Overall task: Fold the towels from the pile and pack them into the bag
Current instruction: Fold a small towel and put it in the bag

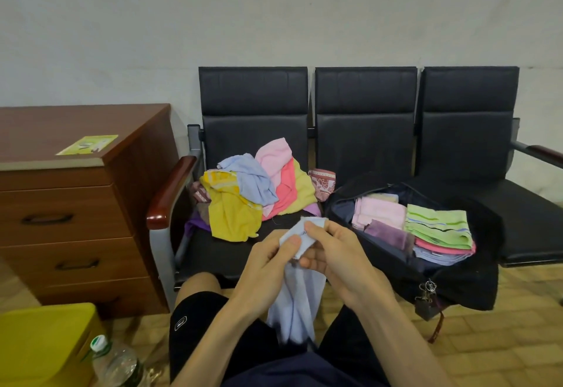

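The left hand (268, 260) and right hand (332, 252) both pinch the top edge of a pale blue towel (300, 304), which hangs over the person's lap just left of the open black bag (457, 283). Inside the bag lie folded towels (438, 228) (a green striped one on top). The unfolded pile (253, 191) sits left of the bag.

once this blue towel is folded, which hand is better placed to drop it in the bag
Likely the right hand: it pinches the pale blue towel on the side nearer the open bag, while the left hand sits toward the pile.
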Tool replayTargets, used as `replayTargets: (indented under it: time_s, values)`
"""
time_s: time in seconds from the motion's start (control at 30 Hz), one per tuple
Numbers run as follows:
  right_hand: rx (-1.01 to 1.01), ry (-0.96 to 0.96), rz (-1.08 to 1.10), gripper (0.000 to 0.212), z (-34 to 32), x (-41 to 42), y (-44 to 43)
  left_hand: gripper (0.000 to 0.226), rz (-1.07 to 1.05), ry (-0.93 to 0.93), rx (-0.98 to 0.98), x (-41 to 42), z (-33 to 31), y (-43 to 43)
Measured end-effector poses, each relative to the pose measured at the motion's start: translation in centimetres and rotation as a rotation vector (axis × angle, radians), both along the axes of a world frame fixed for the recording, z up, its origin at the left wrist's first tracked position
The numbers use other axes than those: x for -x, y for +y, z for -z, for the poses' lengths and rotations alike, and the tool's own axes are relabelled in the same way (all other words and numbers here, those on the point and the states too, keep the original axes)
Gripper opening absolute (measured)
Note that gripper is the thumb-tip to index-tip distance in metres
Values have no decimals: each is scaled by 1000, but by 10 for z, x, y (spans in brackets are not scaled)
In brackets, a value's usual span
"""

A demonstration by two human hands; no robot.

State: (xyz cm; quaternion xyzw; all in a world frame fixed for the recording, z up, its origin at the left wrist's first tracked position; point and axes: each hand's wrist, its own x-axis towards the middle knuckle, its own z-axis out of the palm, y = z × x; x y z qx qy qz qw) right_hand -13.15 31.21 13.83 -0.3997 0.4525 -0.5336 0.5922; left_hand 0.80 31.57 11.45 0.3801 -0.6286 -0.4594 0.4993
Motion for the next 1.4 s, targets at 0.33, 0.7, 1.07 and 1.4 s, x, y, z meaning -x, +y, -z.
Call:
replayTargets:
  time_s: [0.33,0.7,1.07,1.4]
  values:
    - [-13,12,-67,31,-2,-3,-1,23,-93,-102,94,0,6,-5]
    - [-19,236,133,42,20,22,-34,34,-148,-52,9,-21,-41,-43]
    - [130,75,-458,27,-16,28,-64,52,199,-224,-25,-42,-105,-68]
    - [587,522,139,20,-73,39,-48,35,-145,-11,-61,-41,-76,-75]
